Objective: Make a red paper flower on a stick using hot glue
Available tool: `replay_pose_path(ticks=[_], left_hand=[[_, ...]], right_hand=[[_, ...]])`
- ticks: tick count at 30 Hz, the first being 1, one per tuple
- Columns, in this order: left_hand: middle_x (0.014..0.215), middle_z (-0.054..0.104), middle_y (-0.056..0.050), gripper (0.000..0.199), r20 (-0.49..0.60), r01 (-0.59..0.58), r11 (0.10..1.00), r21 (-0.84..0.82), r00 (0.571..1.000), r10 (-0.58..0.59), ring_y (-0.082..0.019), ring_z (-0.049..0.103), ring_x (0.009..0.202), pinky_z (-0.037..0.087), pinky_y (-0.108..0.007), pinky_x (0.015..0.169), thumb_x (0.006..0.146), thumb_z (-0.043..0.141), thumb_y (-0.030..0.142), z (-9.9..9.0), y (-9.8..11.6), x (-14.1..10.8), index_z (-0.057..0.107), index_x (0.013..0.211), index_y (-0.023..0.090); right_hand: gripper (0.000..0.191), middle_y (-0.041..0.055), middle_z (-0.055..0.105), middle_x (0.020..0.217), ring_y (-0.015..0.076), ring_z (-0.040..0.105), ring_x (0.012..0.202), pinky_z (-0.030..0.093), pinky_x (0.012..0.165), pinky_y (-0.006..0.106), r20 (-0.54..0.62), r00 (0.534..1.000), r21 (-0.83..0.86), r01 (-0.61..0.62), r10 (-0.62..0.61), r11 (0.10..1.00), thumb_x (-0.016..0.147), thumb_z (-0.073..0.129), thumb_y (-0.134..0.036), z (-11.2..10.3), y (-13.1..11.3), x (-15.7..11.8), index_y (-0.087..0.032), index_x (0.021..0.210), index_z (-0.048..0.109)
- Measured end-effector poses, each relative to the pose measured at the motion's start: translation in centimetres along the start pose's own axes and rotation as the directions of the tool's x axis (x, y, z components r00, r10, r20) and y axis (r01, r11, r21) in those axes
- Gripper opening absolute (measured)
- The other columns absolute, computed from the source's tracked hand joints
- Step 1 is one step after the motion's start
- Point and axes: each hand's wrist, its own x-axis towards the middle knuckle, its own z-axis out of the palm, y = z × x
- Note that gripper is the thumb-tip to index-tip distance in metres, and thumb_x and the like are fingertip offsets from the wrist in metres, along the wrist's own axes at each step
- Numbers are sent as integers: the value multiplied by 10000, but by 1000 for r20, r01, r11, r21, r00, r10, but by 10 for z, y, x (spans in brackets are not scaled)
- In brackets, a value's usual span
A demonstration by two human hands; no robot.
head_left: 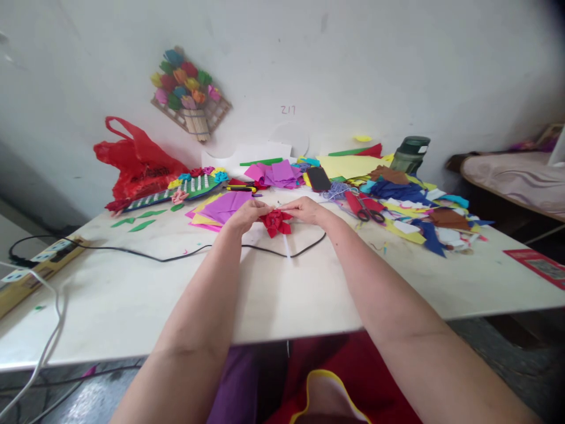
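A red paper flower (276,224) with pointed petals is held up between my two hands, above the middle of the table. My left hand (248,214) pinches its left upper edge. From the other side, my right hand (305,210) has its fingers closed on the flower's upper right edge. Below the petals a thin white strip (287,246) points down toward the tabletop; whether it is joined to the flower cannot be made out. Just left of my left hand lie purple, yellow and pink paper sheets (220,207).
A black cable (163,259) crosses the white table (291,306) near my hands. Scissors (369,213), a phone (318,179) and heaped paper scraps (424,203) lie right, by a green bottle (410,154). Green paper leaves (142,225), a red bag (135,159) and a power strip (44,268) are left.
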Motion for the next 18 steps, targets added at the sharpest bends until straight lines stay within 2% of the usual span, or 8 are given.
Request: replay_pose_path(ticks=[4,7,11,14,18], left_hand=[[576,626,-54,331,-18,26,999,-28,999,-26,-142,553,552,455,-295,615,647,821,422,2,3,-1,662,610,134],[648,664,-68,335,-18,43,991,-128,999,-46,-160,598,593,480,-298,624,650,782,443,1,6,-2,679,676,126],[731,687,-56,359,91,59,965,-254,995,-37,-170,637,655,521,-306,657,556,794,365,-4,7,-5,697,793,113],[742,692,-44,384,147,55,966,-253,989,-18,-164,648,666,529,-302,672,505,826,243,-7,6,-7,687,840,117],[749,698,-33,367,107,33,977,-212,994,-10,-151,659,680,531,-295,704,519,851,191,-4,6,-7,666,831,131]], right_hand=[[207,33,783,1042,251,729,1010,551,943,376,-52,998,-39,27,-29,999,809,695,-249,-2,-3,0,-263,977,814],[213,28,789,1020,236,735,980,559,905,342,-80,996,-61,33,-38,998,811,691,-216,-3,-6,1,-273,975,815],[277,26,790,1011,216,734,948,561,861,319,-110,993,-102,36,-47,994,810,667,-150,-4,-7,1,-275,1016,804],[295,30,794,985,198,735,903,554,842,302,-117,991,-112,55,-68,992,824,640,-127,-4,-7,2,-262,1033,798],[287,19,796,966,177,729,895,537,834,275,-129,986,-149,89,-109,985,843,622,-135,-4,-9,1,-269,1024,799]])
